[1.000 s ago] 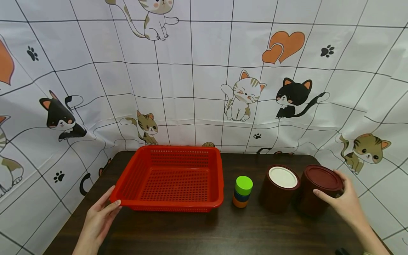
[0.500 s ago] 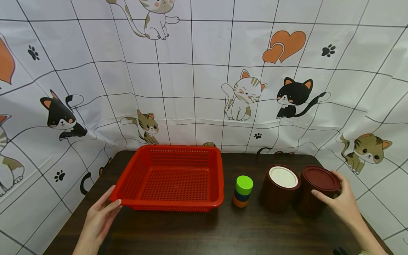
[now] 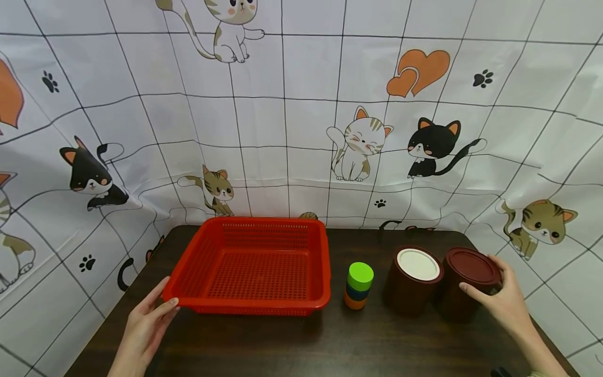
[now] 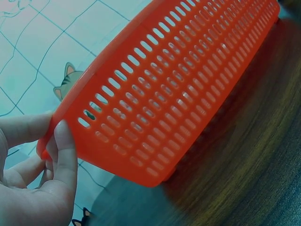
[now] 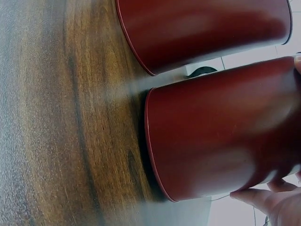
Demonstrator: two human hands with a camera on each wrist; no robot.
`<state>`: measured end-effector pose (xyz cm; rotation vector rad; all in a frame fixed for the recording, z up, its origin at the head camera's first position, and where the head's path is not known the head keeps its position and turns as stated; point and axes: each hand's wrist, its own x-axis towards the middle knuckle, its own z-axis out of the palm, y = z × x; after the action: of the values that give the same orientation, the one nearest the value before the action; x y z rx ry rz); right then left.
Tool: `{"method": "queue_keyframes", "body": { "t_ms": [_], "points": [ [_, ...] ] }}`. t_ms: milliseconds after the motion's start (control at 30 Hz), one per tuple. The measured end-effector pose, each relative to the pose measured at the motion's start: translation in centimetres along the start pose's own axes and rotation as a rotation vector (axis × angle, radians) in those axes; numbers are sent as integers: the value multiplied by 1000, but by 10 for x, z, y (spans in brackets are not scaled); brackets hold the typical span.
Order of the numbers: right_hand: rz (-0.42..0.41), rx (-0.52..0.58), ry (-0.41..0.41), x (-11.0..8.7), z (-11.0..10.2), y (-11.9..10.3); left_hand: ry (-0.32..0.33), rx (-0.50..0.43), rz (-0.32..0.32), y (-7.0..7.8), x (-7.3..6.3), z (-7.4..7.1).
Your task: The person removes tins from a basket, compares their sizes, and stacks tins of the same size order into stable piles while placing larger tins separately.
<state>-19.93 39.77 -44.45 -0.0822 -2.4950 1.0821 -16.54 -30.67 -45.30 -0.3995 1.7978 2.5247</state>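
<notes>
My left hand (image 3: 146, 324) pinches the near left corner of a red plastic basket (image 3: 249, 306), thumb on the outside of the rim and fingers behind it. In the left wrist view, the slotted side of the basket shows with its base at the dark table. On the right, my right hand (image 3: 506, 306) grips a dark red-brown canister (image 5: 216, 136) with a matching lid near its top, thumb at the front and fingers around the far right side. It stands upright close beside a second dark red-brown canister (image 3: 409, 293), whose lid is white in the middle.
Between the basket and the canisters stands a small stack of green, dark blue and orange pieces (image 3: 360, 277). All rest on a dark wooden table (image 3: 282, 345). A white curtain printed with cats (image 3: 301, 131) hangs close behind and along both sides.
My right hand has shifted the red-lidded canister slightly left, nearer the white-lidded one. The left hand and the basket stay as they were.
</notes>
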Motion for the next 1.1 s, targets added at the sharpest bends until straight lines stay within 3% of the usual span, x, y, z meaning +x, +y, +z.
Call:
{"method": "queue_keyframes", "body": {
  "t_ms": [433, 800, 1100],
  "points": [
    [32, -16, -26, -3, 1, -4, -7, -28, 32, -2, 1, -2],
    [-11, 17, -61, -1, 1, 0, -11, -34, 19, -3, 1, -4],
    [0, 9, -65, -3, 0, 0, -23, -35, 57, -3, 2, -2]
  ]
}}
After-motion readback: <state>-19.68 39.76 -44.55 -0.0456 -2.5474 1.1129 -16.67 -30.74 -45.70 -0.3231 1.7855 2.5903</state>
